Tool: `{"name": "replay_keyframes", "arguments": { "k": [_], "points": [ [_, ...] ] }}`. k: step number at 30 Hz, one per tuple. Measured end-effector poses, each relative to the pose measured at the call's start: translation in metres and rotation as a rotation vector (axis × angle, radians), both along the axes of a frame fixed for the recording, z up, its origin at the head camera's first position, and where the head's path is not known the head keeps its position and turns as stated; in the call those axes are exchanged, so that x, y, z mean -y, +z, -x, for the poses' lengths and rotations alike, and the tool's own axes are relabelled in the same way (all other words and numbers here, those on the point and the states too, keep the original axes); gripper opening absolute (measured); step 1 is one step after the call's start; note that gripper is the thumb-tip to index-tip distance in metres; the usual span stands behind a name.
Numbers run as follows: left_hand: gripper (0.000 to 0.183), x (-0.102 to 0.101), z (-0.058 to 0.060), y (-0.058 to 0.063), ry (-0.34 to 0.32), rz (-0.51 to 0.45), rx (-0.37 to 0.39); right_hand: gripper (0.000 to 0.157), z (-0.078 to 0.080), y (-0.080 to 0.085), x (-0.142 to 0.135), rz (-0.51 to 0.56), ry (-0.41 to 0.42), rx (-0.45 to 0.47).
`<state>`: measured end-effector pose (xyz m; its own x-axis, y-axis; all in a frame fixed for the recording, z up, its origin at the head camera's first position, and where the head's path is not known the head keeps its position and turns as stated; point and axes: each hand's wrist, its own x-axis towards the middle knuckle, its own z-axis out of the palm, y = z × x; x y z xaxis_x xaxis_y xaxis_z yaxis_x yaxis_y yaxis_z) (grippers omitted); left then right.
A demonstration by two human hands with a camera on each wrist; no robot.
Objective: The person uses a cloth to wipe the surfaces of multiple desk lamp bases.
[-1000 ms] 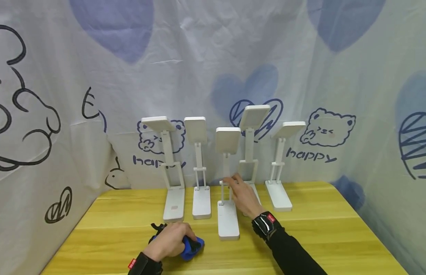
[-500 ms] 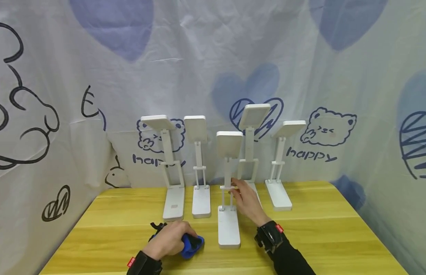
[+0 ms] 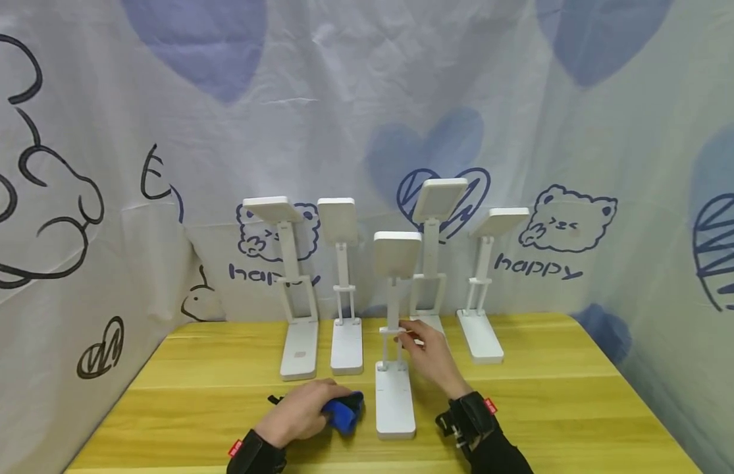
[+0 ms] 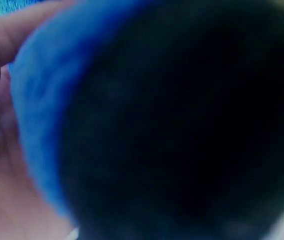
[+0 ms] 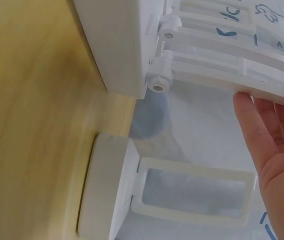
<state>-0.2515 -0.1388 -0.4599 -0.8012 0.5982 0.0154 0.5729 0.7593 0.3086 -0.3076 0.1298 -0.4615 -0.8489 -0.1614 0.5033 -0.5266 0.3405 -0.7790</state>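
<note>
In the head view my right hand (image 3: 430, 355) holds the folding leg of the nearest white phone stand (image 3: 395, 401) at its crossbar. The right wrist view shows the fingertips (image 5: 243, 100) against the leg's edge. That stand is upright, its base on the wood table and its plate tilted up. Left of it, my left hand (image 3: 304, 409) grips a bunched blue cloth (image 3: 345, 415) with black on it, low over the table. In the left wrist view the blue cloth (image 4: 42, 110) lies against the palm, and a blurred dark shape covers most of the picture.
Behind stand more white phone stands in a row: a far-left stand (image 3: 299, 349), a second stand (image 3: 346, 345), a tall stand (image 3: 428, 286) partly behind my right hand, and a far-right stand (image 3: 480, 336). A printed curtain (image 3: 367, 85) hangs close behind the wood table (image 3: 550, 395).
My right hand has drawn the middle phone stand toward me, out in front of the row. My left hand with the blue cloth has shifted slightly right, nearer to that stand's base.
</note>
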Motion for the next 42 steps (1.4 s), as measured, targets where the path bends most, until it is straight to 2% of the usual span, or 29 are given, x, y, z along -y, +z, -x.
{"name": "replay_keyframes", "arguments": {
  "k": [4,7,11,15,22,32,38,42],
  "points": [
    [0.053,-0.010,0.003,0.001,0.001,-0.018,-0.060,0.025,-0.003,0.005,0.001,0.006,0.004,0.058],
    [0.053,-0.019,0.005,0.003,0.001,-0.049,-0.125,0.023,-0.007,0.011,0.005,0.002,-0.013,0.059],
    [0.052,-0.031,0.006,0.004,-0.024,-0.082,-0.196,0.023,-0.022,0.026,0.008,-0.001,-0.019,0.058],
    [0.051,-0.041,0.008,0.001,-0.025,-0.083,-0.239,0.022,-0.031,0.034,0.010,0.006,-0.012,0.050],
    [0.051,-0.054,0.016,-0.004,0.016,-0.031,-0.256,0.025,-0.006,0.004,0.001,-0.011,0.009,0.056],
    [0.047,-0.078,0.017,-0.006,0.028,0.079,-0.324,0.033,-0.010,0.002,0.001,-0.021,0.002,0.034],
    [0.043,-0.091,0.016,-0.004,0.019,0.107,-0.364,0.031,-0.010,0.003,0.002,-0.052,-0.025,-0.015],
    [0.043,-0.095,0.016,-0.004,0.016,0.120,-0.360,0.031,-0.009,0.003,0.002,-0.065,-0.042,-0.024]
  ]
}}
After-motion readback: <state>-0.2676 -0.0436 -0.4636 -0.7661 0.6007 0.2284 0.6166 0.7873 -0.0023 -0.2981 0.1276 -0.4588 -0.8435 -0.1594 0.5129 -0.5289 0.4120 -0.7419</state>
